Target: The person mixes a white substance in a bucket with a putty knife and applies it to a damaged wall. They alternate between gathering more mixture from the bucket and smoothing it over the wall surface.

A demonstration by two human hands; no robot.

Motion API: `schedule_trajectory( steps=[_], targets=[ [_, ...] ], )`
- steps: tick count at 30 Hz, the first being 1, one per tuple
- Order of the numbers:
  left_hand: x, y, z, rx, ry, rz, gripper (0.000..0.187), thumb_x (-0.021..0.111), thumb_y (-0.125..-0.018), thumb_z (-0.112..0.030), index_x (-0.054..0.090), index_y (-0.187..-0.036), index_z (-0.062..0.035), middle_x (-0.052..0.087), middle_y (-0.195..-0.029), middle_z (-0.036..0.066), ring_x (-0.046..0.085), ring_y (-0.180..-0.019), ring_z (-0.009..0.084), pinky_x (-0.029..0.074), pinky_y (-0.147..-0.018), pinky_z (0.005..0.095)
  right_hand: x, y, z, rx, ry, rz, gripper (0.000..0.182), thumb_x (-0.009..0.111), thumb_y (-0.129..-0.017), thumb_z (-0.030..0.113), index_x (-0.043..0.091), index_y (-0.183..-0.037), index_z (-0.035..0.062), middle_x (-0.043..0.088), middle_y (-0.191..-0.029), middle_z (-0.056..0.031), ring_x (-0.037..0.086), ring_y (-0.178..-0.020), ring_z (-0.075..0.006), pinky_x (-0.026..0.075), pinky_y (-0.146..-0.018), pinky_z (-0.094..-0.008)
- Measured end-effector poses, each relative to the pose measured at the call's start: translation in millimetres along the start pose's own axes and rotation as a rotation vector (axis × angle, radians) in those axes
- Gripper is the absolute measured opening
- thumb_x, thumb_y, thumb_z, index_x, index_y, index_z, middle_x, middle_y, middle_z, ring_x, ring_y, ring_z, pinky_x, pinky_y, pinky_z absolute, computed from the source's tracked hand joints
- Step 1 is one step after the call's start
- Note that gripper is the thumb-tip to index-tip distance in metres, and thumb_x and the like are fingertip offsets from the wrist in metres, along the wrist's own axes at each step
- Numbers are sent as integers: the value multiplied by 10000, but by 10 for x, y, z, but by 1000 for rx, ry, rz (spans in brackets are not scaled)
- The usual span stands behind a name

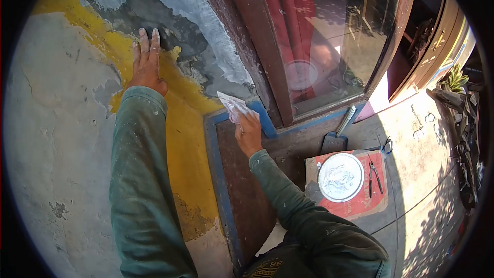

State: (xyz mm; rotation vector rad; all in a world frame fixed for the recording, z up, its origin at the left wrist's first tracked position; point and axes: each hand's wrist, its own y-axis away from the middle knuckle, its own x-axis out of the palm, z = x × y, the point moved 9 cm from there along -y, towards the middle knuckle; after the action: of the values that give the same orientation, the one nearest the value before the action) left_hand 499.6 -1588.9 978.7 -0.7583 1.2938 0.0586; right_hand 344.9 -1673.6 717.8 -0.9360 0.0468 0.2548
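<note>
My left hand (147, 64) lies flat against the wall, its fingers slightly apart. The palm is on the yellow painted band (185, 128), and the fingertips reach the dark grey bare patch (175, 33). In my right hand (249, 134) is a thin, flat putty spreader (234, 106) smeared with white. It is near the wall corner, by the brown door frame. Smooth light-grey filler (206, 10) covers part of the wall above. Below and right of my right hand stands a round tub of white paste (340, 177).
The tub rests on a red and brown cardboard piece (355, 210), beside pliers (376, 177). A dustpan-like tool (334, 143) with a metal handle leans near the window (329, 46). A blue-edged ledge (222, 195) runs below the wall. Piled wood (465, 134) lies at the far right.
</note>
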Motion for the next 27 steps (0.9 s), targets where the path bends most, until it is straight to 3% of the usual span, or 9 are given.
schedule_trajectory(
  steps=[5, 7, 8, 12, 15, 19, 21, 24, 27],
  targets=[
    [38, -16, 48, 41, 13, -36, 1166, 615, -648, 112, 90, -1606, -297, -10, -1681, 96, 54, -1504, 476, 239, -1201, 514, -171, -176, -338, 160, 63, -142, 536, 598, -769, -16, 622, -1297, 74, 633, -1030, -180, 586, -1008, -405, 440, -996, -494],
    [38, -5, 51, 57, 14, -52, 1168, 622, -647, 109, 92, -1606, -296, -7, -1681, 99, 53, -1504, 479, 234, -1202, 515, -104, -241, -264, 66, 158, -120, 540, 597, -768, -17, 623, -1298, 80, 630, -1022, -173, 583, -996, -396, 439, -971, -495],
    [38, -3, 53, 53, 16, -49, 1170, 626, -645, 108, 92, -1606, -295, -8, -1681, 101, 55, -1502, 481, 234, -1202, 517, -18, -206, -272, 125, 187, -36, 551, 596, -762, -20, 625, -1301, 89, 643, -1081, -161, 590, -1058, -374, 429, -997, -489],
    [12, -6, 20, 57, 15, -52, 1179, 645, -644, 101, 91, -1606, -296, -10, -1680, 105, 61, -1499, 487, 236, -1201, 523, 35, 14, -192, 85, 81, 49, 543, 586, -748, -25, 644, -1276, 86, 652, -1119, -141, 597, -1088, -351, 428, -994, -481],
    [19, -10, 36, 68, -7, -56, 1180, 663, -654, 97, 87, -1605, -297, -9, -1680, 106, 63, -1499, 487, 247, -1197, 522, -218, -102, -159, 46, 17, -102, 525, 586, -741, -26, 659, -1249, 82, 649, -1077, -139, 596, -1054, -361, 437, -962, -481],
    [18, -15, 37, 74, 1, -50, 1179, 681, -666, 91, 82, -1605, -296, -8, -1679, 111, 65, -1499, 484, 255, -1195, 520, -267, -402, -285, 47, 14, -68, 509, 554, -735, -55, 669, -1216, 68, 656, -1120, -167, 593, -1041, -397, 443, -949, -471],
    [20, -5, 31, 67, 16, -55, 1176, 686, -675, 91, 80, -1605, -296, -10, -1677, 120, 64, -1500, 481, 257, -1193, 521, -125, -355, -204, -74, 79, 9, 510, 551, -733, -55, 669, -1215, 62, 658, -1106, -167, 596, -1012, -400, 448, -935, -468],
    [29, -9, 37, 62, 16, -48, 1179, 696, -676, 85, 78, -1606, -294, -12, -1676, 127, 66, -1500, 481, 253, -1195, 521, -39, -153, -214, 43, 7, 70, 516, 553, -729, -57, 669, -1218, 62, 660, -1109, -163, 598, -1018, -397, 441, -941, -475],
    [26, -14, 33, 70, -31, -61, 1187, 714, -675, 76, 77, -1606, -293, -14, -1675, 131, 66, -1500, 481, 246, -1198, 519, -162, -125, -157, 13, -10, -10, 534, 553, -731, -55, 660, -1239, 72, 656, -1112, -163, 591, -1033, -394, 432, -952, -475]
  ],
)
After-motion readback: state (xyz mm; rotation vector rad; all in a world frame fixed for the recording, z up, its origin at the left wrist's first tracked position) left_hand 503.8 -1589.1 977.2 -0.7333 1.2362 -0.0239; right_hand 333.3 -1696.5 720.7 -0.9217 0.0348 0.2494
